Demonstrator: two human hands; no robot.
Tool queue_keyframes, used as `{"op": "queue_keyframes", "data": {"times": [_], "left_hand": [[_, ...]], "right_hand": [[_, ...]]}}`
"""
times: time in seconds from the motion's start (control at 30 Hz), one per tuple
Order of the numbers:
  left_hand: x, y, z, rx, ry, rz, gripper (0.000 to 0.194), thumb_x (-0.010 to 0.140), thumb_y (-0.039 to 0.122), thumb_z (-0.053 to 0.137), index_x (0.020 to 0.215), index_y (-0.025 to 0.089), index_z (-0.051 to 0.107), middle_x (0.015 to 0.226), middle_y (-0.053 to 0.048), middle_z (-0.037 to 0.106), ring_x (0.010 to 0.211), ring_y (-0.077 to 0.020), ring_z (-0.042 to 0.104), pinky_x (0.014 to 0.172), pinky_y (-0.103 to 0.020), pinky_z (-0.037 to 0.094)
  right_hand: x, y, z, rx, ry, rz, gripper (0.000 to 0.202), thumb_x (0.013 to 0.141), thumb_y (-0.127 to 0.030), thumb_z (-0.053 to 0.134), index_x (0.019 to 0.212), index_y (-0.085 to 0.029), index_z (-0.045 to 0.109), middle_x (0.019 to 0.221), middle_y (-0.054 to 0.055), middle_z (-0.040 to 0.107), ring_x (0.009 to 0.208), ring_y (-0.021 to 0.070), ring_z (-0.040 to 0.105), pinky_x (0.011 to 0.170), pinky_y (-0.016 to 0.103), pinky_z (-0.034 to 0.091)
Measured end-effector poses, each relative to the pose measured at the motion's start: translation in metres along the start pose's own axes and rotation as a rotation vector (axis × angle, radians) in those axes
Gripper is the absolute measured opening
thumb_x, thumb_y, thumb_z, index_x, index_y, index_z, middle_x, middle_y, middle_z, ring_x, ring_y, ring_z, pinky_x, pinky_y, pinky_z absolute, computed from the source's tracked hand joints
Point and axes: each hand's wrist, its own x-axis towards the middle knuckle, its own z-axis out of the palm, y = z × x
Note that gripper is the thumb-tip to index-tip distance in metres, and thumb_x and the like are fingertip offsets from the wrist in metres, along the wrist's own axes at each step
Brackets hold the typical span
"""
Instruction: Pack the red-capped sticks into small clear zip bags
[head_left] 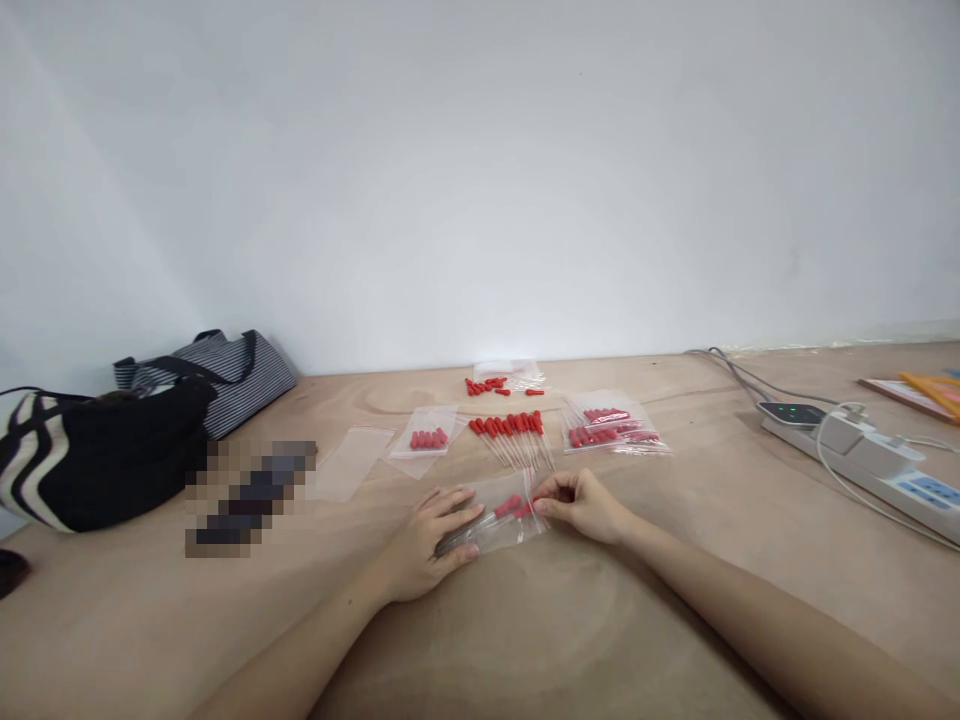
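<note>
A clear zip-lock bag (489, 535) lies on the table between my hands, holding a few glass droppers with red rubber bulbs (508, 505). My left hand (433, 540) rests on the bag's left end, fingers and thumb spread over the plastic. At the bag's right end, my right hand (574, 503) is closed in a pinch on the edge by its mouth, close to a red bulb. Just beyond the bag, a fanned row of loose droppers (510, 428) has its red bulbs pointing away from me.
Filled bags (615, 425) lie right of the row; a bag with red bulbs (427, 440) and a flat bag (351, 462) lie left. More red bulbs (487, 385) are near the wall. Cloth bags (112, 450) stand left, a power strip (877, 460) right.
</note>
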Motion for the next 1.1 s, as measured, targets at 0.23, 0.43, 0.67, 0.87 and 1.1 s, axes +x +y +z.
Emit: {"op": "queue_keyframes", "data": {"times": [0.23,0.43,0.67,0.87,1.1], "left_hand": [[0.000,-0.002,0.002,0.004,0.003,0.011,0.042,0.081,0.038,0.049,0.122,0.026,0.045,0.132,-0.005,0.039,0.121,-0.0229,0.034,0.101,-0.043,0.025],[0.001,-0.003,0.002,0.008,-0.007,0.016,0.042,0.082,0.037,0.049,0.122,0.025,0.046,0.133,-0.006,0.038,0.122,-0.0230,0.033,0.101,-0.044,0.024],[0.000,-0.004,0.003,-0.014,0.011,0.036,0.042,0.082,0.037,0.049,0.122,0.026,0.045,0.133,-0.005,0.039,0.122,-0.0241,0.032,0.101,-0.045,0.023],[-0.001,-0.005,0.004,-0.037,0.032,0.030,0.041,0.083,0.035,0.047,0.123,0.028,0.043,0.133,-0.003,0.038,0.123,-0.0234,0.031,0.101,-0.044,0.025],[-0.002,-0.003,0.002,-0.038,-0.014,-0.020,0.042,0.083,0.033,0.047,0.124,0.026,0.043,0.134,-0.005,0.036,0.123,-0.0245,0.029,0.101,-0.045,0.025]], "right_hand": [[0.014,0.001,0.009,-0.033,-0.116,-0.122,0.013,0.065,-0.028,0.060,0.068,-0.017,0.066,0.058,-0.002,0.055,0.051,0.0087,0.044,0.048,0.020,0.033],[0.018,-0.002,0.013,-0.320,-0.009,-0.155,0.021,0.065,-0.025,0.058,0.047,-0.016,0.052,0.046,-0.004,0.045,0.044,0.0071,0.038,0.045,0.019,0.028],[0.022,-0.006,0.004,-0.328,-0.092,-0.183,0.019,0.067,-0.023,0.054,0.049,-0.017,0.053,0.049,-0.003,0.051,0.046,0.0085,0.044,0.046,0.019,0.031],[0.082,-0.007,-0.032,-0.442,0.418,-0.030,0.006,0.063,-0.022,0.058,0.059,-0.018,0.059,0.059,0.001,0.059,0.059,0.0143,0.053,0.056,0.024,0.038],[0.117,0.001,-0.020,-0.456,0.557,0.089,0.012,0.058,-0.021,0.062,0.049,-0.018,0.054,0.061,0.006,0.060,0.068,0.0198,0.056,0.061,0.028,0.038]]}}
